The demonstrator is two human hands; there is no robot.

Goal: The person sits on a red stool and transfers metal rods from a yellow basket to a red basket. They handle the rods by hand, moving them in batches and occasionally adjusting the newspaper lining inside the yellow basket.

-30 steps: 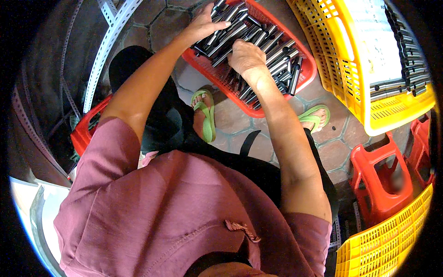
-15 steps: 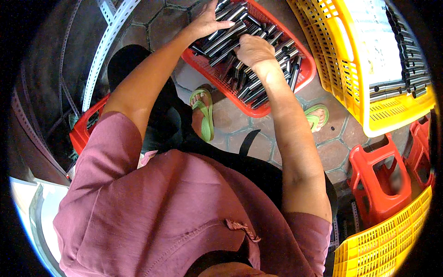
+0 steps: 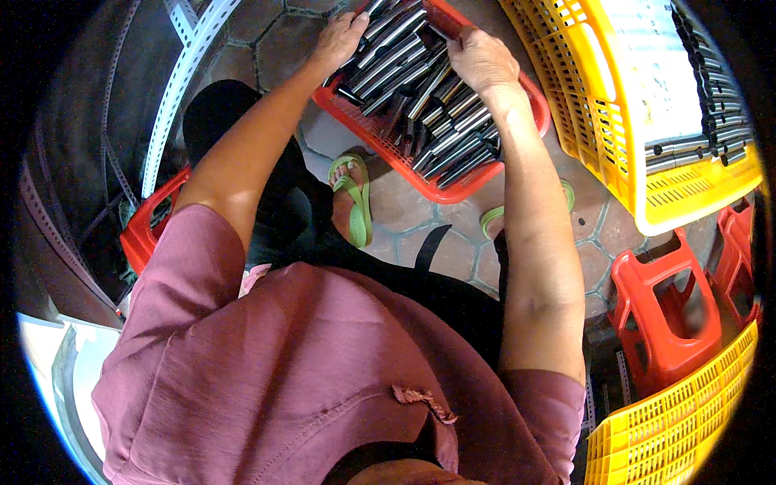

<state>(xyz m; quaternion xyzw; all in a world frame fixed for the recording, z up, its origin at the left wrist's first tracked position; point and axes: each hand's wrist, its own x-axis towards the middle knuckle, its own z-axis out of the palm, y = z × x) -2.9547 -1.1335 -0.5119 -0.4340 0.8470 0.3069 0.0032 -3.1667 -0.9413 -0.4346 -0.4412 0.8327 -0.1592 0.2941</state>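
Both hands reach into a shallow red plastic basket (image 3: 453, 187) that sits on the hexagon-tiled floor (image 3: 420, 234) just ahead of the person's feet in green sandals (image 3: 356, 198). The basket holds a heap of short grey metal tubes (image 3: 440, 121) lying in loose rows. The left hand (image 3: 339, 36) rests on the tubes at the basket's far left edge, its fingers pressed together and curled down onto them — whether it grips one cannot be told. The right hand (image 3: 482, 58) lies palm down on the pile near the far rim, fingers bent into the tubes and mostly hidden. Just right of the basket stands a large yellow slotted plastic crate (image 3: 638, 194) with more dark tubes (image 3: 711, 113) inside. A red plastic stool (image 3: 664, 315) stands lower right, beside a second yellow crate (image 3: 671, 428).
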